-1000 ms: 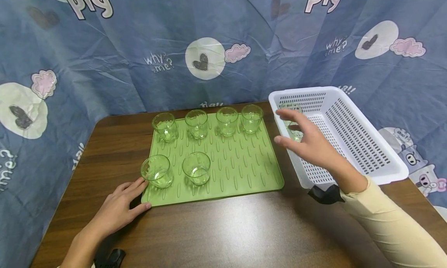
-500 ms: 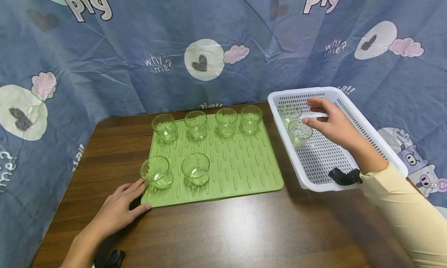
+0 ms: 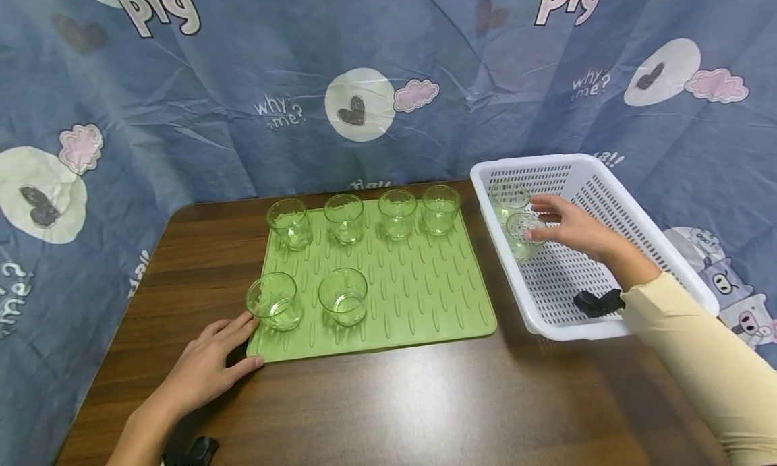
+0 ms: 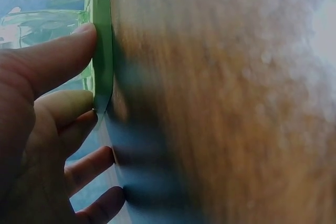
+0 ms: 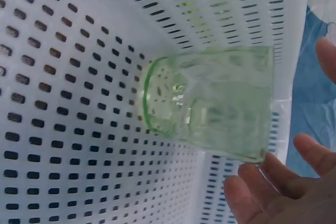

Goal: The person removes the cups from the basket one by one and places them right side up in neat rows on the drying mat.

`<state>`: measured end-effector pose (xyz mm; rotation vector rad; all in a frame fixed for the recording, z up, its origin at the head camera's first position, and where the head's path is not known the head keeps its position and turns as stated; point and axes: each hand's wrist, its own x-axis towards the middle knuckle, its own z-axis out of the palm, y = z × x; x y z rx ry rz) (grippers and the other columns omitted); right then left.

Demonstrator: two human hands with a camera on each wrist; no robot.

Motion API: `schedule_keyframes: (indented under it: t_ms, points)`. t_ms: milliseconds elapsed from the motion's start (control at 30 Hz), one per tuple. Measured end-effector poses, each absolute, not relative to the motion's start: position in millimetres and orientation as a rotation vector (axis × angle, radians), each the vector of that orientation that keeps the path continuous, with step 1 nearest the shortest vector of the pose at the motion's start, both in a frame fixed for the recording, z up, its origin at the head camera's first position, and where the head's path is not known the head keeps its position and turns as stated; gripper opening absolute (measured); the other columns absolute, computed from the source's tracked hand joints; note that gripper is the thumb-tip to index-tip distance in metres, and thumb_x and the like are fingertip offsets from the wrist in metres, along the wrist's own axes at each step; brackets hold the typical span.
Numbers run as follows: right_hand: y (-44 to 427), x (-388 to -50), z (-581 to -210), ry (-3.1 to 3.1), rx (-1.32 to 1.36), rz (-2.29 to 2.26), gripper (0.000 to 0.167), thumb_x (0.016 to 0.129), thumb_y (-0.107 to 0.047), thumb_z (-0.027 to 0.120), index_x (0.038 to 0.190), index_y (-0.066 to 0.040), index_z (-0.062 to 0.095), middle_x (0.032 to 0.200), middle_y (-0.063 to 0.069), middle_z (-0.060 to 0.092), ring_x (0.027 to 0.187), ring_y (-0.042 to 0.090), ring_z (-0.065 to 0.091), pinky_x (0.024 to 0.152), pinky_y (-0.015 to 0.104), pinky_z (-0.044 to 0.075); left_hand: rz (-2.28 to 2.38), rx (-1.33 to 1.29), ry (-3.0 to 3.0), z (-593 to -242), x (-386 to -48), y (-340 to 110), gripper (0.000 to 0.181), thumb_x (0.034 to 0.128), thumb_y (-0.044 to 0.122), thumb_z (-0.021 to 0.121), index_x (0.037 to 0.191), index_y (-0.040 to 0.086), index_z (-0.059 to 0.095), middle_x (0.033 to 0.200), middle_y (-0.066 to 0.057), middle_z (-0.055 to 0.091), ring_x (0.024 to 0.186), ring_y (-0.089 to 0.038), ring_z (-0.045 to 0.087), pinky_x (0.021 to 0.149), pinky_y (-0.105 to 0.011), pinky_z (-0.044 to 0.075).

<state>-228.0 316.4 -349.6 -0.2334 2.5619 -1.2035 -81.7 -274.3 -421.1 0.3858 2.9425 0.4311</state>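
In the head view, my left hand (image 3: 209,359) rests at the near left corner of a green ridged mat (image 3: 425,284). In the left wrist view, its thumb touches the mat's edge (image 4: 103,51) and the other fingers spread beside it. My right hand (image 3: 577,233) reaches into a white perforated basket (image 3: 512,277), thumb and fingers parted beside a clear green glass (image 3: 523,240). In the right wrist view, fingertips are at the end of that glass (image 5: 220,103), while the thumb is apart from it. A second glass (image 3: 508,197) stands behind it in the basket.
Several similar glasses stand on the mat: a back row with one glass (image 3: 397,215) among them, and two in front, one a glass (image 3: 343,297). The brown wooden table (image 3: 376,405) extends toward me. A blue printed cloth (image 3: 243,61) hangs behind.
My right hand moves right and deeper into the basket, away from its left rim, then lowers toward the front glass. The left hand stays at the mat's corner.
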Motion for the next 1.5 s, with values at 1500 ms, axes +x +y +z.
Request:
schedule_keyframes:
  t_ms: [1500]
  points:
    - [323,-236,-364,2.448,-0.344,-1.201,0.083,0.086,-0.008,0.074,0.154,0.000,0.026,0.149,0.030,0.043,0.128,0.046,0.054,0.101,0.040,0.051,0.434,0.386,2.945,-420,-81,-272,0.072,0.0901,0.047,0.069,0.147,0.008,0.049,0.155,-0.020,0.042,0.134,-0.046,0.040,0.093,-0.073,0.036]
